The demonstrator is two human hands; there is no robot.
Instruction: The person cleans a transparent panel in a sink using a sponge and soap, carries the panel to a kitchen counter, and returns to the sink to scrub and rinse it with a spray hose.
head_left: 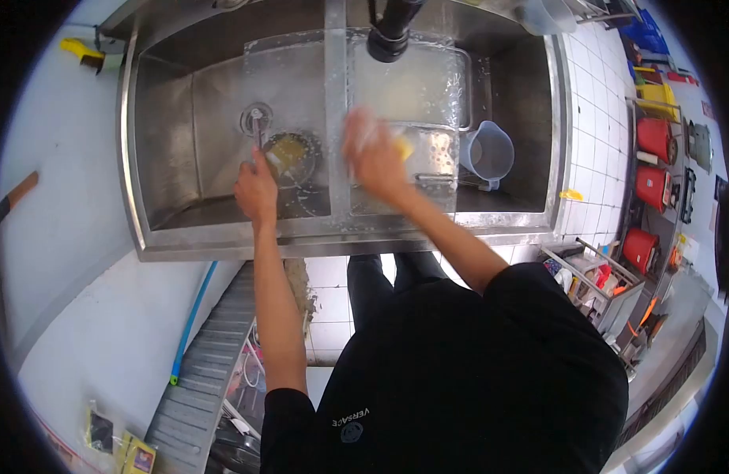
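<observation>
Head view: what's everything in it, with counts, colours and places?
Double-basin sink: one, silver, beneath both hands
Tap: one, black, above right basin
Jug: one, translucent blue, right basin
Rectangular container: one, colour unclear, right basin
Small piece: one, yellow, beside right hand
Slim handle: one, silver, left basin
Indistinct item: one, yellow, left basin
Brush: one, yellow-handled, left of sink
Pole: one, blue, lower left
Containers: at least three, red, right
Clutter: uncounted, mixed colours, right
Shirt: one, black, lower centre
Left hand: one, bare, fingers around slim handle
Right hand: one, bare, blurred, near divider
</observation>
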